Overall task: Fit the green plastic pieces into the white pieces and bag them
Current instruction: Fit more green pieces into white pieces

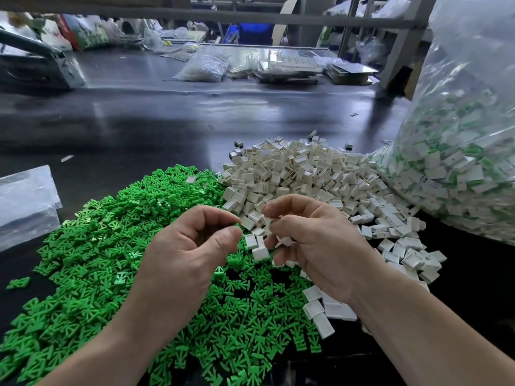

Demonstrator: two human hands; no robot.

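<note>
A big heap of green plastic pieces (92, 246) covers the near left of the dark table. Beside it on the right lies a heap of white box-shaped pieces (301, 176). My left hand (186, 246) hovers above the green heap, thumb and forefinger pinching a small green piece (237, 225), of which only a sliver shows. My right hand (315, 240) is level with it, fingers curled round several white pieces (284, 240). The two hands' fingertips are a few centimetres apart. At the right stands a large clear bag (459, 151) full of assembled white-and-green pieces.
A flat clear plastic bag (25, 201) lies at the left edge. Across the dark table (167, 121) sit more plastic bags (203, 68) and stacked trays (289, 68). A grey metal frame post (401, 48) rises at the back right.
</note>
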